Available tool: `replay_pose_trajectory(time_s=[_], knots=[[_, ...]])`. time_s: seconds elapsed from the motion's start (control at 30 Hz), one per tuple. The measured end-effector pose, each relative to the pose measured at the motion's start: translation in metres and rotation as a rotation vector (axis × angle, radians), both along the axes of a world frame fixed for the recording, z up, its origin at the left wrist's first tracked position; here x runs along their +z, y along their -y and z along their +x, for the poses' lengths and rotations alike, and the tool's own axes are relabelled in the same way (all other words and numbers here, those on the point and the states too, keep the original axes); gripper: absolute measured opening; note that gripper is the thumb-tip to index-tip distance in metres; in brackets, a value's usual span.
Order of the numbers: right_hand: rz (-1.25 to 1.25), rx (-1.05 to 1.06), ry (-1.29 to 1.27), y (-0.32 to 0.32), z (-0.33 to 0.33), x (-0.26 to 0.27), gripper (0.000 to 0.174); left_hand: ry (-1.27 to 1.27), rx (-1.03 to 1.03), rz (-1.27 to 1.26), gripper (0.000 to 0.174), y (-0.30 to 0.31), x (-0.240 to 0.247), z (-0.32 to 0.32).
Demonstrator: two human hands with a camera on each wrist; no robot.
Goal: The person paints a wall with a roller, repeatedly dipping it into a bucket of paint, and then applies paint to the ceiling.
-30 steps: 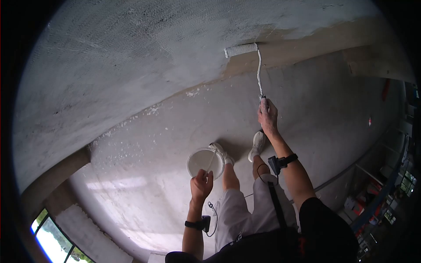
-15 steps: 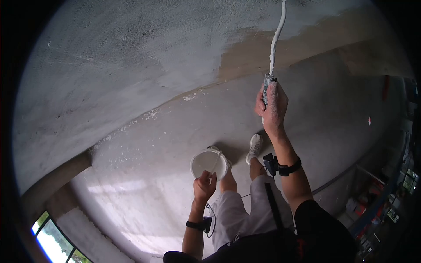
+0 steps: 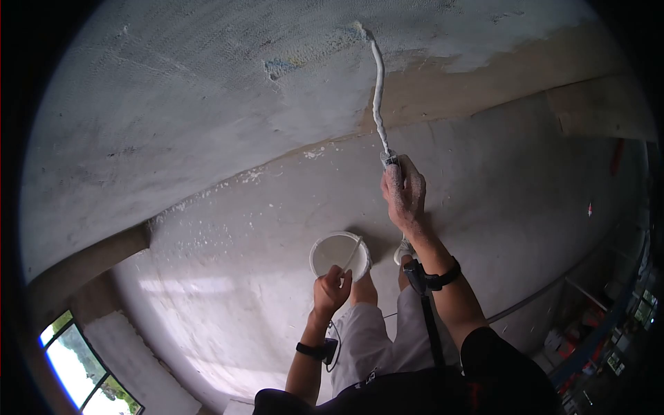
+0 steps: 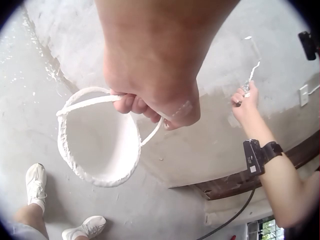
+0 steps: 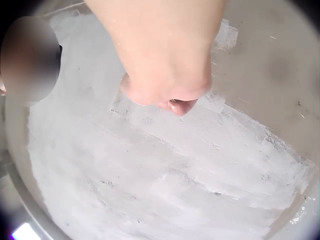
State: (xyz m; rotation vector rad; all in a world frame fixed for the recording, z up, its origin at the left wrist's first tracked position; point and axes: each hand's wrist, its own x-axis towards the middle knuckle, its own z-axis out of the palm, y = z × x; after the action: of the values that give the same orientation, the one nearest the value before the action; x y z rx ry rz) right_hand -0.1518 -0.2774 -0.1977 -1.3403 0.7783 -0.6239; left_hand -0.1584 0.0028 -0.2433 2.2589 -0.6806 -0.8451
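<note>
Half-whitened wall [image 3: 173, 104] (bare concrete floor [image 3: 228, 290])

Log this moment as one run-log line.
left hand: holds bucket by handle | right hand: grips roller, head against wall | wall: partly coated white

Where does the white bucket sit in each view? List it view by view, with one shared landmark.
Head: white bucket low centre, hanging from the left hand.
Left wrist: left of centre, its handle in the grip of that hand.
Right wrist: not in it.
Shared landmark: the right hand holding the roller, at right in the left wrist view, top centre in its own.
</note>
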Motion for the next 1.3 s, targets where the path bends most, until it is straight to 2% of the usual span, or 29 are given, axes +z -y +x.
replay_pose_trajectory(time_s=[0.23,0.37,0.43,0.53,0.63,0.9,0.97,1.07,1.13,1.3], knots=[[-0.03,-0.054,0.064,-0.007,0.047,-0.026,0.029,-0.017,0.009,0.033,0.024,-0.015,-0.001,0.003],[0.001,-0.089,0.016,-0.024,0.035,-0.088,0.031,-0.029,0.02,0.033,0.023,-0.022,-0.008,0.005],[-0.078,-0.133,-0.131,-0.035,0.026,-0.115,0.032,-0.029,0.028,0.016,0.023,-0.025,-0.011,0.007],[-0.007,-0.086,-0.181,-0.042,0.016,-0.134,0.032,-0.036,0.036,0.041,0.023,-0.029,-0.013,0.01],[-0.023,-0.066,-0.078,-0.035,0.026,-0.109,0.031,-0.01,0.051,-0.012,0.026,-0.033,-0.015,0.011],[-0.036,-0.071,0.199,-0.003,0.081,0.011,0.032,0.002,0.031,-0.021,0.025,-0.026,-0.009,0.018],[-0.039,-0.085,0.246,-0.002,0.083,0.014,0.031,-0.011,0.023,0.001,0.024,-0.027,-0.008,0.02],[-0.04,-0.056,0.194,-0.007,0.078,-0.006,0.032,-0.026,0.021,0.02,0.023,-0.029,-0.008,0.021],[-0.04,-0.058,0.066,-0.019,0.07,-0.037,0.034,-0.028,0.025,0.02,0.023,-0.031,-0.01,0.022],[-0.08,-0.05,-0.036,-0.045,0.055,-0.113,0.033,-0.02,0.027,0.011,0.023,-0.036,-0.015,0.02]])
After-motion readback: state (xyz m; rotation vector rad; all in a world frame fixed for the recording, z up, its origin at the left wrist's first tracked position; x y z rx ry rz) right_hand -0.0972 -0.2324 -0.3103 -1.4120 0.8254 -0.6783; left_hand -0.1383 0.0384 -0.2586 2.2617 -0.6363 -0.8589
